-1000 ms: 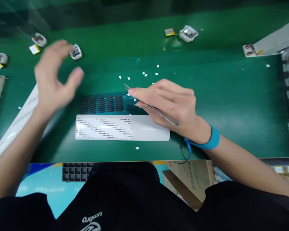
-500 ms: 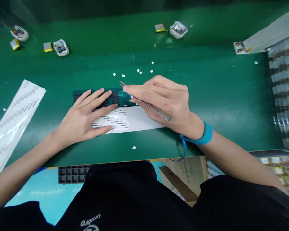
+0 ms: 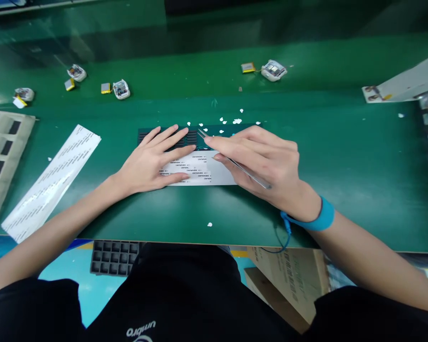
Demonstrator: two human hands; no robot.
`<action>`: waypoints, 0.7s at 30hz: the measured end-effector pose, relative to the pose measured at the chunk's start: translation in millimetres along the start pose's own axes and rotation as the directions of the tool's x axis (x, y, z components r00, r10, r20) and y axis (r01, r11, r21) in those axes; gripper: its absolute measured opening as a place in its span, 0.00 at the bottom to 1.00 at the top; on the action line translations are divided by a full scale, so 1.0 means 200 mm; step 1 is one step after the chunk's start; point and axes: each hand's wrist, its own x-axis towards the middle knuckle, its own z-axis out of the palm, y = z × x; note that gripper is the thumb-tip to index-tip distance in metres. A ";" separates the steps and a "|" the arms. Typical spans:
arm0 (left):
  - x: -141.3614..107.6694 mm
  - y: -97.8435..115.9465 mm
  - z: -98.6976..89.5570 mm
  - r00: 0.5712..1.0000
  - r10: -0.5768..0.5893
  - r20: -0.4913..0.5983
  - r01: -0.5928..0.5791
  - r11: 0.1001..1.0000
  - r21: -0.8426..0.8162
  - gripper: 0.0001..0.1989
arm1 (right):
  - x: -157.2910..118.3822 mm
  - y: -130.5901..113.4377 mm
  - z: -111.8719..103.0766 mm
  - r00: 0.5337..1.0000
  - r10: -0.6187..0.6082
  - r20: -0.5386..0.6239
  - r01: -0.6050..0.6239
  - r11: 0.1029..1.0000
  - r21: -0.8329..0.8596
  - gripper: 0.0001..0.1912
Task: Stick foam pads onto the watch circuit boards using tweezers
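My left hand (image 3: 146,164) lies flat with fingers spread over a dark slotted strip (image 3: 191,137) and a white printed sheet (image 3: 199,167) along its near side. Its thumb rests on the sheet. Fingers and thumb of my right hand (image 3: 267,159) are closed round metal tweezers (image 3: 251,175), which point up and left. The tweezer tips hover at or over the strip, beside my left index finger; I cannot tell if anything is between them. Small white round pieces with tabs (image 3: 237,121) are scattered around the strip's far edge. My right hand covers the strip's right part.
Small white devices (image 3: 274,70) with wired yellow-edged batteries (image 3: 248,68) sit along the back. Another printed sheet (image 3: 53,180) and a pale tray (image 3: 12,118) lie at the left. A single white piece (image 3: 209,224) is near the front edge. A blue wrist strap's cord (image 3: 288,230) hangs down.
My view has turned leftward, bringing the pale tray into sight. The strip and sheet have slid away from me with my hands, closer to the white pieces. The tweezers stay held.
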 end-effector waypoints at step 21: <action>0.13 -0.19 -0.19 0.768 -0.517 -0.378 0.367 0.839 -0.402 0.21 | 0.02 -0.07 0.02 0.998 0.011 -0.065 -0.001 0.990 0.138 0.16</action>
